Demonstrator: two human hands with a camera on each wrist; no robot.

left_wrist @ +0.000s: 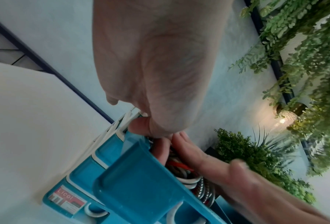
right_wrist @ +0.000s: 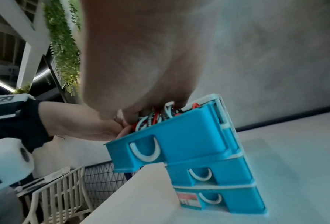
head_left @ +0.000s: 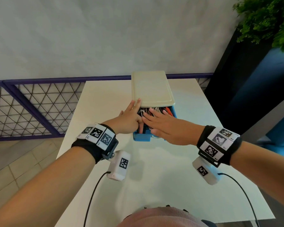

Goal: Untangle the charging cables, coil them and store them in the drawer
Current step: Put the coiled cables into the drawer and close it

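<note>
A small blue drawer unit with a cream top [head_left: 151,89] stands on the white table. Its top drawer [head_left: 142,136] [right_wrist: 179,139] is pulled out towards me and holds a heap of red, white and grey cables [head_left: 167,110] [right_wrist: 152,119] [left_wrist: 179,165]. My right hand [head_left: 164,126] lies flat on the cables with straight fingers pressing on them. My left hand [head_left: 129,118] is at the drawer's left side. Its fingers reach up to the edge of the cream top and its thumb touches the cables beside the right fingertips. Neither hand grips a cable.
The two lower drawers [right_wrist: 214,174] [right_wrist: 217,200] are pushed in. Bare table [head_left: 162,177] lies between me and the unit. A purple mesh railing [head_left: 31,108] runs behind and left of the table, a plant [head_left: 269,18] is at the right, and a white chair [right_wrist: 60,189] stands below the left edge.
</note>
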